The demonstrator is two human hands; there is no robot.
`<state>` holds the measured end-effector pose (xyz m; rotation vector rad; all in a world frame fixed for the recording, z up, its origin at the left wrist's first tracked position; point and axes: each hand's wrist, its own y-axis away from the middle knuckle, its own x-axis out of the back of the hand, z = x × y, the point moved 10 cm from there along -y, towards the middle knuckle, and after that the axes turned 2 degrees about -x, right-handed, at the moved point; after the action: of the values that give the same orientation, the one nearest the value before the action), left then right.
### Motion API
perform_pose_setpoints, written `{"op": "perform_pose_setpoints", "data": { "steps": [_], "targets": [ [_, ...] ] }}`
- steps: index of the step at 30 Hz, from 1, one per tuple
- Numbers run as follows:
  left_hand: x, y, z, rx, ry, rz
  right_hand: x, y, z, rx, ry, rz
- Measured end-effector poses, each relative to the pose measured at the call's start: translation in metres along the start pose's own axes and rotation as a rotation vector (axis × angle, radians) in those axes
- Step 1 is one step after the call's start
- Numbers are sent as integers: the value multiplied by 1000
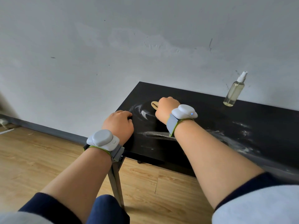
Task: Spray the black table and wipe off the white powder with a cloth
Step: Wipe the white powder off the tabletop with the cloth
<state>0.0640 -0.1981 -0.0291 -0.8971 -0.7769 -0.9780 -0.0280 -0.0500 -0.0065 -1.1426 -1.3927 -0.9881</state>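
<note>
The black table [202, 126] stands against the wall. White powder smears lie on it: a curved streak [144, 113] near its left end and a patch [242, 143] at the right. My right hand [166, 109] grips a tan cloth [154, 104] and presses it on the tabletop beside the curved streak. Only a small edge of the cloth shows past my fingers. My left hand [119, 123] rests on the table's left edge with its fingers curled over it. A clear spray bottle [234, 91] with a white nozzle stands upright at the back right, apart from both hands.
A grey wall [113, 46] rises directly behind the table. Wooden floor [40, 159] spreads to the left and below. A metal table leg [115, 178] drops under the near left corner. Both wrists carry grey sensor bands.
</note>
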Motion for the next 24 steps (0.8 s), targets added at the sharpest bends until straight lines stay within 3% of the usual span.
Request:
{"op": "perform_pose_setpoints", "data": {
  "steps": [13,16,24],
  "targets": [
    [8,3,-7,116,62,28,-30,-18,-78,267,-499,-232],
    [8,2,-6,144,41,1,-27,-7,-79,362,-476,-292],
    [-3,1,-5,141,-30,-120,-17,10,-34,345,-355,-366]
  ]
}}
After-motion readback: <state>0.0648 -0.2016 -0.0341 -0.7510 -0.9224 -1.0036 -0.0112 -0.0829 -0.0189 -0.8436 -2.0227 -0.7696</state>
